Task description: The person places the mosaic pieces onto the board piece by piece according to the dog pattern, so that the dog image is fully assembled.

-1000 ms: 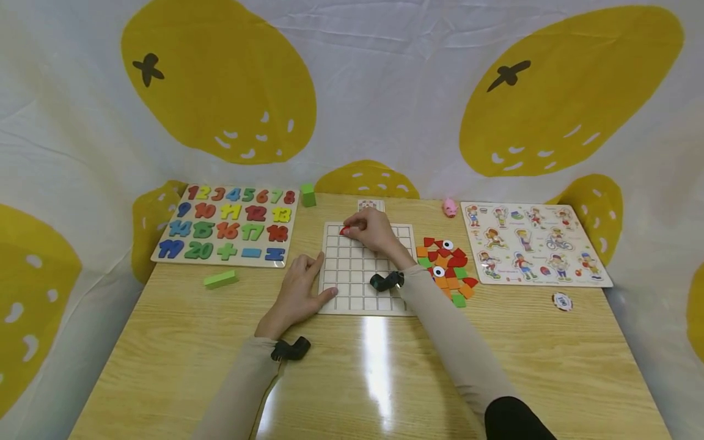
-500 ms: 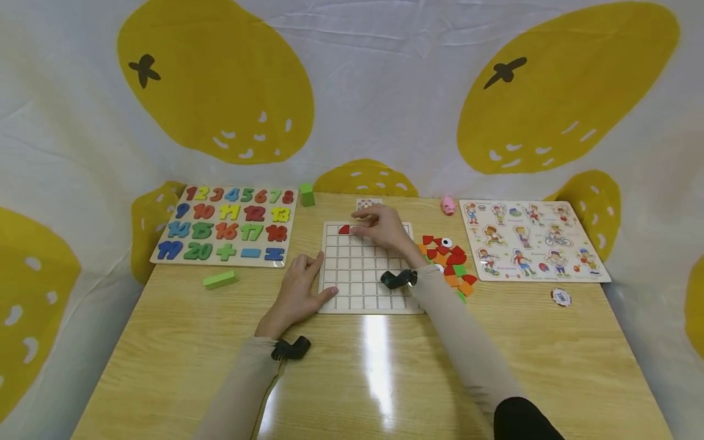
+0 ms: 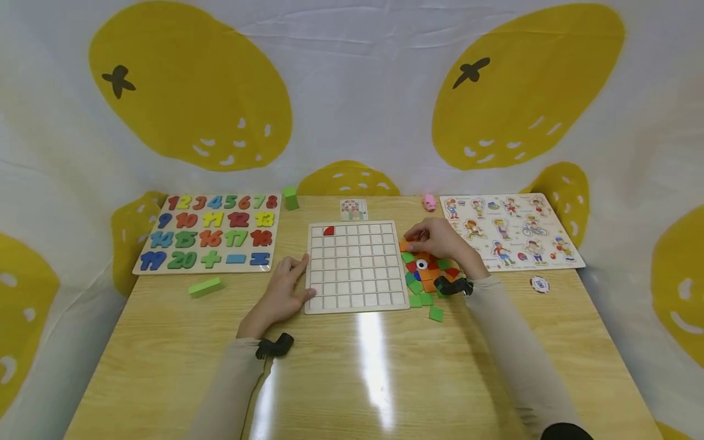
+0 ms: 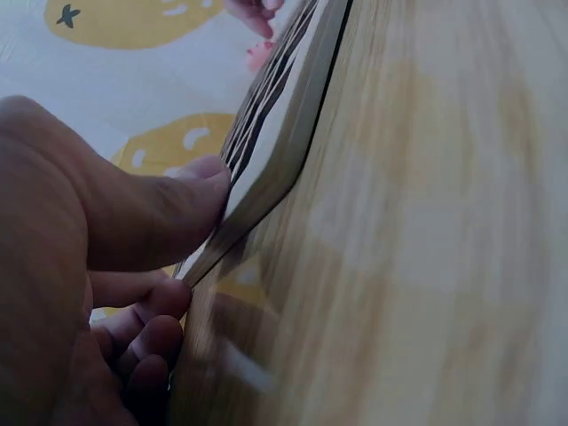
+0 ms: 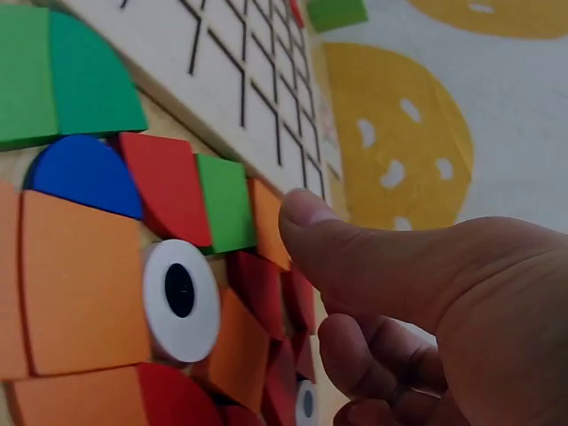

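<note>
A wooden grid board (image 3: 356, 308) lies mid-table, with a red quarter-round tile (image 3: 329, 230) in its far row near the left. My left hand (image 3: 279, 292) rests along the board's left edge; its thumb (image 4: 191, 191) touches the front corner in the left wrist view. Beyond the board's right edge, my right hand (image 3: 437, 238) pinches an orange tile (image 3: 404, 245) at the far end of a loose tile pile. The right thumb (image 5: 355, 253) lies against that tile in the right wrist view; the index fingertip is hidden there. A blue piece (image 5: 86, 175) and a white eye disc (image 5: 181, 300) lie in the pile.
A picture card (image 3: 354, 209) lies behind the board. At left are a number puzzle (image 3: 208, 232) and green blocks (image 3: 206, 287). A children's figure puzzle (image 3: 514, 232), a pink pig figure (image 3: 429, 202) and a round chip (image 3: 539, 284) are at right.
My right hand has let go of the red tile on the board and moved right to the pile, at the orange tile. The left hand stays at the board's edge. The head view has shifted.
</note>
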`<move>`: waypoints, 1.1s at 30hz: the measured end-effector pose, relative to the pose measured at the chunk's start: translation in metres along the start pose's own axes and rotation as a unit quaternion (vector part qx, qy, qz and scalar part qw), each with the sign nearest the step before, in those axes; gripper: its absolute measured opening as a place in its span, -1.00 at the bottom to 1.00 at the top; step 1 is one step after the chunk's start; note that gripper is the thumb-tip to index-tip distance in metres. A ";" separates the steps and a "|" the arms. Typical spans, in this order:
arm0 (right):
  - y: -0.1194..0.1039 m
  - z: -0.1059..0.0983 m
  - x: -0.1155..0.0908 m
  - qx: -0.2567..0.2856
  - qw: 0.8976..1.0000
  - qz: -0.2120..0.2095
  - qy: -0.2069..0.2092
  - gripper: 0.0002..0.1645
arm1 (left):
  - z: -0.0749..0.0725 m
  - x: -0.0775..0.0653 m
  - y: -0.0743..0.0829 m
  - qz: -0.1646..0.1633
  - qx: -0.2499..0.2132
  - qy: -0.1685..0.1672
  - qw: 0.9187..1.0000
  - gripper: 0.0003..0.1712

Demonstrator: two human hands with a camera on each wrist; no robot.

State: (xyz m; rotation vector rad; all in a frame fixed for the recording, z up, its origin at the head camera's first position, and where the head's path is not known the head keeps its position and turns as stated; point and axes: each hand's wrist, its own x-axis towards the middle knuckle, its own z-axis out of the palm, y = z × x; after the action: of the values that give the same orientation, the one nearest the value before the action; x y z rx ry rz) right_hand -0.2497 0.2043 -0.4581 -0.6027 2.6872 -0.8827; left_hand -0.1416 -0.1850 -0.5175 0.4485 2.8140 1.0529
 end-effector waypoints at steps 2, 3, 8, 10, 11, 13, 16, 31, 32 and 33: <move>0.003 0.006 0.000 -0.009 1.000 0.000 0.001 -0.69 | -0.001 -0.001 -0.001 0.011 -0.003 0.002 1.000 -0.06; 0.004 0.008 0.000 -0.015 1.000 0.000 0.005 -0.71 | -0.001 -0.001 -0.001 0.014 -0.003 0.004 1.000 -0.07; 0.003 0.012 0.000 -0.031 0.999 0.008 0.029 -0.78 | 0.000 0.001 -0.001 0.014 -0.011 0.009 1.000 -0.09; 0.004 0.011 -0.001 -0.022 0.999 0.014 0.031 -0.79 | 0.001 0.001 0.000 0.012 -0.015 0.010 1.000 -0.10; 0.005 0.010 -0.001 -0.011 0.999 0.015 0.035 -0.80 | 0.002 0.001 0.000 0.012 -0.016 0.011 1.000 -0.10; 0.005 0.008 -0.001 0.027 0.999 0.014 0.044 -0.78 | 0.002 0.001 0.000 0.012 -0.017 0.012 1.000 -0.11; 0.002 0.007 0.002 0.110 0.992 0.007 0.055 -0.67 | 0.002 0.001 0.000 0.010 -0.013 0.013 1.000 -0.12; -0.053 0.080 0.080 0.183 0.976 -0.023 0.118 -0.59 | 0.002 -0.001 -0.001 -0.003 0.002 0.010 1.000 -0.14; -0.056 0.083 0.083 0.173 0.977 -0.026 0.119 -0.60 | 0.002 0.000 -0.001 -0.002 0.004 0.011 1.000 -0.14; -0.058 0.085 0.086 0.164 0.979 -0.027 0.120 -0.61 | 0.002 0.000 0.000 -0.001 0.006 0.013 1.000 -0.14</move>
State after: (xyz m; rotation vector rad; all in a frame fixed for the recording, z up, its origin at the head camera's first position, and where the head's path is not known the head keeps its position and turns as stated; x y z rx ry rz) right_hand -0.2776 0.0796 -0.4987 -0.5240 2.6471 -1.4604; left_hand -0.1410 -0.1842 -0.5189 0.4355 2.8434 1.0503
